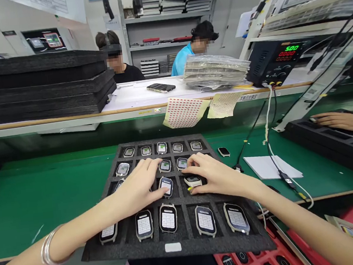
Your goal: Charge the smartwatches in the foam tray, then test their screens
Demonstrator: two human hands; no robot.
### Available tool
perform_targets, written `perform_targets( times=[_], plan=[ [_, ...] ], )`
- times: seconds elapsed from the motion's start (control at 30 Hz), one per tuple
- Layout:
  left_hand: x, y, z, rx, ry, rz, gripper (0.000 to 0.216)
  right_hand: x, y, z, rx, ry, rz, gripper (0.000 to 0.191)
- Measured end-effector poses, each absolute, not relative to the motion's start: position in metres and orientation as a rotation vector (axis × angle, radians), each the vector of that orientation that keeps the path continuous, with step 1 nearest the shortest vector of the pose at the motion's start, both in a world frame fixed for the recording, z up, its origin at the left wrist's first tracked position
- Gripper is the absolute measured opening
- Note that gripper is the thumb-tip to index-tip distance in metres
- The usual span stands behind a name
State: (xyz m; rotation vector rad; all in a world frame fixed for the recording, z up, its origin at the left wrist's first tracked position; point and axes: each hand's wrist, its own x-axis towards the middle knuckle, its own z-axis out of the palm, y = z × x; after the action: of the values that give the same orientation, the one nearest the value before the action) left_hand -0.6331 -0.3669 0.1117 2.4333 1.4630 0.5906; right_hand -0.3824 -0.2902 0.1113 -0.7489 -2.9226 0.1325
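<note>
A black foam tray (pixel 177 248) lies in front of me, its compartments holding several smartwatch cases without straps. In the third row my right hand (pixel 211 173) pinches a smartwatch (pixel 193 181), which is tilted, with a small yellow bit at its lower edge. My left hand (pixel 139 179) rests over the tray with fingers apart. Its thumb touches the edge of a lit smartwatch (pixel 166 186), and its fingertips are near another smartwatch (pixel 165 165). Front-row watches, such as this one (pixel 168 218), show a list-like white screen. My left hand hides part of the third row.
A loose watch (pixel 223 151) and white paper (pixel 272 166) lie on the green mat. Cables hang from a power supply (pixel 277 63). Black foam trays (pixel 40 86) are stacked on the shelf. Another person's hand (pixel 344 121) is at right. A red tray (pixel 252 264) sits below.
</note>
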Motion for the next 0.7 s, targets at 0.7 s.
perform_targets(
  times=[0.7],
  plan=[
    [-0.656,-0.371,0.082,2.718,1.548,-0.122,0.025,-0.457,-0.320,0.116,-0.464,-3.241,-0.248,0.026]
  ],
)
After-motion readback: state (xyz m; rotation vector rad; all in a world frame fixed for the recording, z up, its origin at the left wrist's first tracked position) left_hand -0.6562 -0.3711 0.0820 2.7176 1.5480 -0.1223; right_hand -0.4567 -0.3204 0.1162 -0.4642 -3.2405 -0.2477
